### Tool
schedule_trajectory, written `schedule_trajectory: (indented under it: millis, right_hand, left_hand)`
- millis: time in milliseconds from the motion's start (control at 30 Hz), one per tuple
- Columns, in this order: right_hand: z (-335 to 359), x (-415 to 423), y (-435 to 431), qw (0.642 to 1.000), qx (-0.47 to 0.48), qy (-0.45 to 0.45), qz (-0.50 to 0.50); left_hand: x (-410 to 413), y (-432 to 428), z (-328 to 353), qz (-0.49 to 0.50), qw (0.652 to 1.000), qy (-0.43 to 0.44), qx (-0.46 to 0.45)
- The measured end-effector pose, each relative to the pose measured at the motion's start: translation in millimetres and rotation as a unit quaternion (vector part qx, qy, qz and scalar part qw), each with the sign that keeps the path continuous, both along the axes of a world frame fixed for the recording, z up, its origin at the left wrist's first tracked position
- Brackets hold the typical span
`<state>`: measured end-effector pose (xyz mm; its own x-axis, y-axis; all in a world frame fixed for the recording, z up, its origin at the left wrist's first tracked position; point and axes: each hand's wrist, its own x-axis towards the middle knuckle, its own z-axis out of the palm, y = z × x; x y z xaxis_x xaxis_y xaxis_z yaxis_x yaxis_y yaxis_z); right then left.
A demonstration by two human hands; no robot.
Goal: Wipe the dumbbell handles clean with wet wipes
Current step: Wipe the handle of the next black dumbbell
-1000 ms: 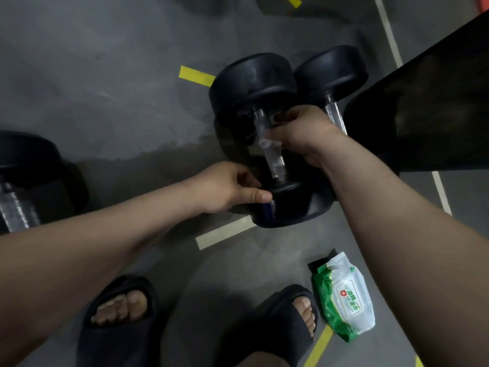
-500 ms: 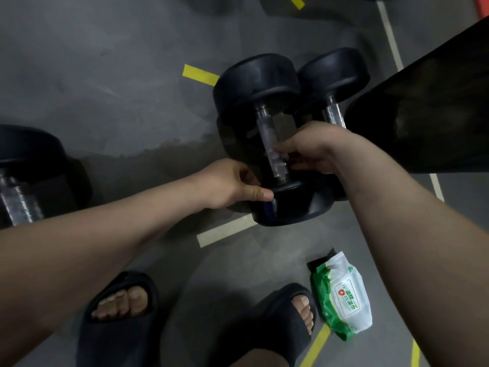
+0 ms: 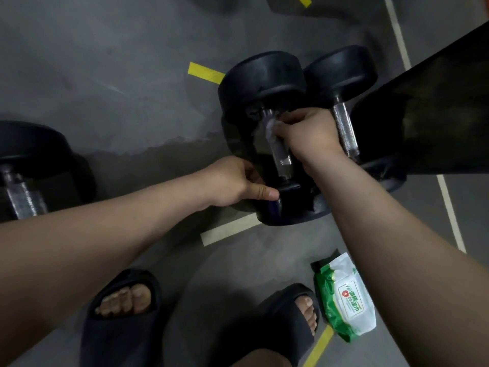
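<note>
Danger here is a roll. Right hand (image 3: 307, 133) clenches the wipe (image 3: 271, 128) round the far end of the dumbbell (image 3: 262, 75) handle (image 3: 283, 160); left hand (image 3: 232, 181) grips its near weight (image 3: 291, 210). If that steadying grip slips, the dumbbell could roll onto the toes (image 3: 308, 311) beside it.

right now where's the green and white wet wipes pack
Head view, lower right: the green and white wet wipes pack lies on the grey floor beside the right black slipper.

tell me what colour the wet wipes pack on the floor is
Green and white, with a red emblem on its label: the wet wipes pack, clearest in the head view.
</note>
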<state>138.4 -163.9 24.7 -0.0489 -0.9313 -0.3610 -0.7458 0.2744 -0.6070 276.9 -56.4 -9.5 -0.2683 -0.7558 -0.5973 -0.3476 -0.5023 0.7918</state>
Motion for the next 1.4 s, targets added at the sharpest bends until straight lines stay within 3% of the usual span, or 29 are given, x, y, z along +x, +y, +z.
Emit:
schedule_trajectory:
  millis: [200,333,467,500,600,667,733,800,867,1000,1067,1133,1200,1400]
  right_hand:
    - [-9.5,18.1,-2.6,0.995,-0.055,-0.046,-0.063]
    - [-18.5,11.2,-11.7,0.989,0.067,-0.067,-0.113]
    - [-7.9,8.9,-21.0,0.937,0.187,-0.245,-0.165]
    - [-6.0,6.3,-20.9,0.938,0.196,-0.244,-0.152]
    - [-3.7,-7.4,-19.1,0.962,0.203,-0.173,-0.065]
    - [4.8,-24.6,-18.8,0.974,0.217,-0.064,0.023]
    - [19.8,-42.3,-20.7,0.952,0.242,0.098,0.157]
    - [28.0,-51.5,-23.2,0.916,0.27,0.189,0.229]
    - [30.0,-48.4,-22.0,0.921,0.255,0.187,0.228]
    - [28.8,-35.9,-13.5,0.973,0.189,0.057,0.115]
    - [34.9,-34.1,-9.4,0.963,0.172,0.129,0.163]
    - [43.9,-33.4,-4.0,0.923,0.178,0.242,0.241]
    - [50.6,-29.3,2.6,0.896,0.185,0.298,0.271]
    - [45.5,-16.8,20.7,0.896,0.081,0.353,0.258]
  left_hand:
    - [-0.1,-0.4,0.7,-0.004,1.0,-0.012,-0.009]
    - [0.3,0.1,-0.4,-0.002,1.0,-0.014,0.0]
    - [-1.0,0.4,-0.4,0.004,1.0,-0.006,-0.004]
    - [-1.1,0.0,0.5,0.005,1.0,-0.007,-0.005]
    - [0.7,-1.5,1.1,-0.007,1.0,-0.012,-0.005]
    - [1.9,-2.5,1.1,-0.015,1.0,-0.01,0.001]
    - [1.6,-3.9,1.2,-0.019,1.0,-0.007,0.011]
    - [0.3,-4.9,1.9,-0.018,1.0,-0.005,0.017]
    - [-0.2,-5.4,3.7,-0.016,1.0,-0.008,0.018]
    - [0.9,-4.0,5.2,-0.012,1.0,-0.006,0.02]
    - [1.6,-2.6,6.3,-0.007,1.0,-0.003,0.025]
    - [0.7,-1.4,7.6,-0.005,1.0,0.001,0.026]
    - [-0.5,-0.8,7.8,-0.001,1.0,-0.002,0.024]
    - [-2.0,4.5,7.2,0.023,0.999,-0.015,0.026]
